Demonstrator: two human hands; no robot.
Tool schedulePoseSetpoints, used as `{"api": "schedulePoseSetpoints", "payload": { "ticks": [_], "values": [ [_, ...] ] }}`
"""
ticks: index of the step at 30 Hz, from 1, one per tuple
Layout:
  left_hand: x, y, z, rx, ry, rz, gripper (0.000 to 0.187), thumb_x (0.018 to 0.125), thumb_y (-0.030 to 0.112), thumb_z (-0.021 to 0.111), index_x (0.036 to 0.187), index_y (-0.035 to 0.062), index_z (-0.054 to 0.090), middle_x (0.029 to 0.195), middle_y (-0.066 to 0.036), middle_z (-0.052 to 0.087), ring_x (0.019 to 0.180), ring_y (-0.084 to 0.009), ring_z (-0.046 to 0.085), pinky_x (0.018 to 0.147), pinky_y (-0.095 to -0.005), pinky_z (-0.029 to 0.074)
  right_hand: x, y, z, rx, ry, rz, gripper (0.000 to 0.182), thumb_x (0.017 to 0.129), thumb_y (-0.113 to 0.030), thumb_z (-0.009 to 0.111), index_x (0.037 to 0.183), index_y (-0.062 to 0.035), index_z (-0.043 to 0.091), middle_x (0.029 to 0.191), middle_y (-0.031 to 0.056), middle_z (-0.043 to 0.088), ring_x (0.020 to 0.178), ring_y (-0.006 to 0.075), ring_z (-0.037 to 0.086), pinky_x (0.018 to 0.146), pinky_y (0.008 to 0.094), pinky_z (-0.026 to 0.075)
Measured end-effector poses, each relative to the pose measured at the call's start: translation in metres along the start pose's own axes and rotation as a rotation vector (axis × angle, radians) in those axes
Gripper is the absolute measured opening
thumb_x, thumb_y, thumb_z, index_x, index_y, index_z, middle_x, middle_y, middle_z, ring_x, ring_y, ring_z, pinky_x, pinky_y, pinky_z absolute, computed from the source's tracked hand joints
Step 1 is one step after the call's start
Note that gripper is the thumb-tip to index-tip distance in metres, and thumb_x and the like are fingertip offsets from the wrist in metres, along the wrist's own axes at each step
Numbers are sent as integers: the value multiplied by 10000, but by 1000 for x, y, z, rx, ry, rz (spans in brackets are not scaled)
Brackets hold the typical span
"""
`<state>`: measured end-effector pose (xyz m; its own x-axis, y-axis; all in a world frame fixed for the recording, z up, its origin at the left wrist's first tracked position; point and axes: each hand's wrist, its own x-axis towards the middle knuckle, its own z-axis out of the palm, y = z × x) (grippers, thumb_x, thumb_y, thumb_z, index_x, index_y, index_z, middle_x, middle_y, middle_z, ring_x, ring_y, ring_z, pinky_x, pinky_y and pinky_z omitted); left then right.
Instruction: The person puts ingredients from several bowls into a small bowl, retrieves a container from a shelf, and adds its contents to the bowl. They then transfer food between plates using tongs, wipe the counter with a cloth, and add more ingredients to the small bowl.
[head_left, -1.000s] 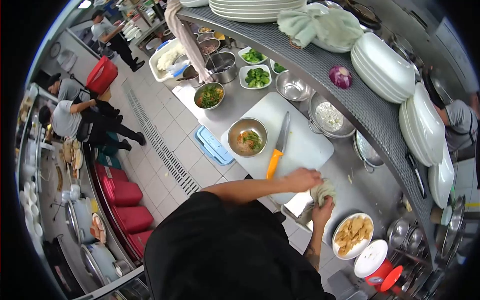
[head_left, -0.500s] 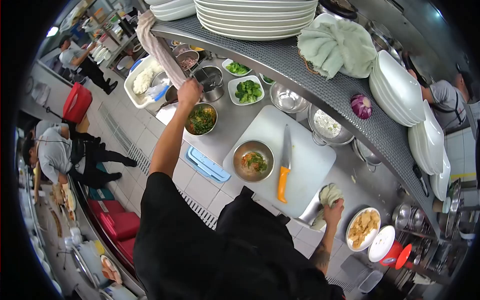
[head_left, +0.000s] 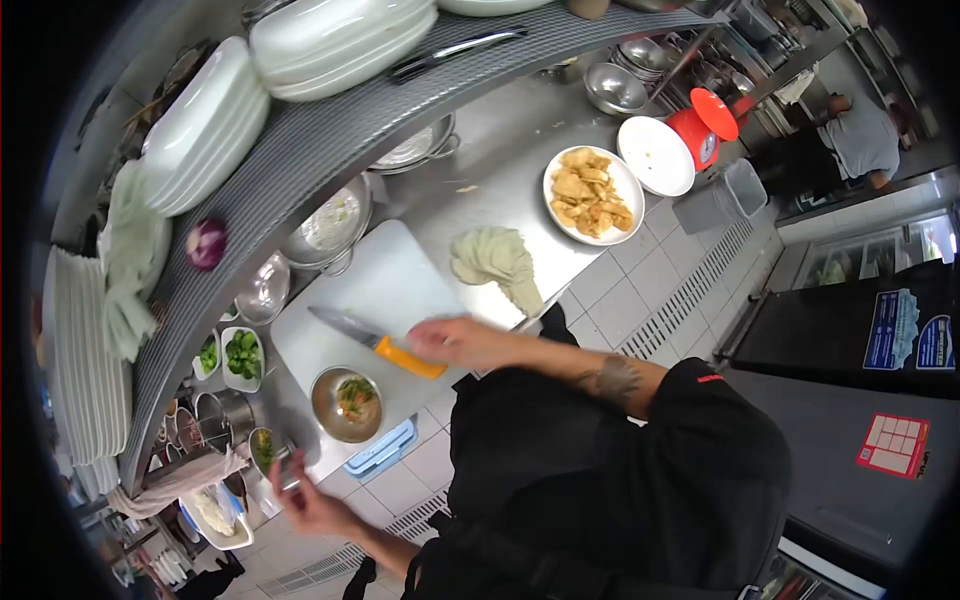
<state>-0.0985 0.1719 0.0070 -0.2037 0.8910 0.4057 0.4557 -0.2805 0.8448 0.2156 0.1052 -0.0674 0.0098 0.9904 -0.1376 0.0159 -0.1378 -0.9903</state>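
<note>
Kitchen: steel counter [head_left: 500,170], white cutting board [head_left: 375,290] mid-frame.
Knife [head_left: 375,342]: lies on board, blade pointing upper left, orange handle toward right hand [head_left: 455,343].
Right fingers: blurred over handle end; grip unclear.
Left hand [head_left: 305,500]: lower left, farther, fingers loosely spread near bowl [head_left: 262,447].

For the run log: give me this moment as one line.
right hand: at knife handle, grip unclear | left hand: by small bowl | cloth: on counter

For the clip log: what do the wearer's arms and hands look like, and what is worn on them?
Both hands are bare, with no gloves. The right hand leads to a bare forearm carrying a dark tattoo, below a short black sleeve with a small red mark. The left hand and forearm are bare too.
</note>
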Motion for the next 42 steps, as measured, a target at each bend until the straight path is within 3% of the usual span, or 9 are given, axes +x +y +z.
{"api": "schedulePoseSetpoints", "payload": {
  "ticks": [6,11,16,19,24,26,32,36,42],
  "values": [
    [-153,95,181,-5,-542,506,279,676,-31,800,932,-30,689,1145,-137,618,1011,-277,637,847,-363,552,-42,-28,-52,1031,49,231,398,1037,-306,439,1333,-42,472,978,51,614,939,138,587,773,301,514],
    [-219,163,296,-121,-804,572,359,645,66,855,969,31,705,1224,-175,573,1071,-297,607,901,-390,517,-100,12,-224,862,211,236,342,1003,-234,520,1309,-81,524,925,34,622,791,146,589,695,286,495],
    [-253,129,338,163,-510,125,396,775,73,719,1146,51,582,1231,-189,518,1057,-322,548,879,-402,476,-131,47,-403,-603,242,142,407,887,-222,640,1259,-63,595,828,154,667,734,334,666,680,440,533],
    [-270,59,340,324,-291,-216,392,813,102,681,1179,47,552,1187,-179,503,972,-312,532,834,-413,467,-119,44,-434,-1035,135,239,414,844,-197,637,1230,-52,600,879,219,666,805,391,663,711,474,531],
    [-280,2,359,400,-108,-323,374,813,147,677,1160,62,566,1150,-169,503,985,-318,511,846,-424,437,-94,30,-444,-1131,-62,264,315,830,-176,603,1122,-65,645,885,200,679,811,375,670,733,480,539],
    [-286,3,375,780,-37,-97,349,801,192,651,1128,88,588,1143,-159,505,1024,-337,480,870,-457,398,-88,28,-444,-1117,-135,246,285,823,-179,605,1078,-69,671,900,192,685,821,366,674,738,481,539],
    [-296,-15,389,731,164,-31,290,800,218,573,1050,76,607,1104,-149,534,1036,-352,485,892,-488,368,-127,15,-484,-811,95,247,327,819,-178,642,1142,-168,688,888,150,687,811,352,656,748,426,525],
    [-296,-16,386,762,150,-20,280,807,207,563,1044,62,603,1105,-150,534,1037,-351,487,894,-485,369,-187,1,-559,-703,223,384,352,798,-177,731,1132,-74,686,1006,207,682,906,337,680,771,378,516],
    [-296,-12,387,770,133,6,264,810,193,546,1037,68,598,1097,-151,532,1036,-350,488,895,-487,367,-162,17,-556,-975,184,279,352,825,-182,665,1157,-70,633,914,216,669,869,393,644,767,482,493]
  ]
}}
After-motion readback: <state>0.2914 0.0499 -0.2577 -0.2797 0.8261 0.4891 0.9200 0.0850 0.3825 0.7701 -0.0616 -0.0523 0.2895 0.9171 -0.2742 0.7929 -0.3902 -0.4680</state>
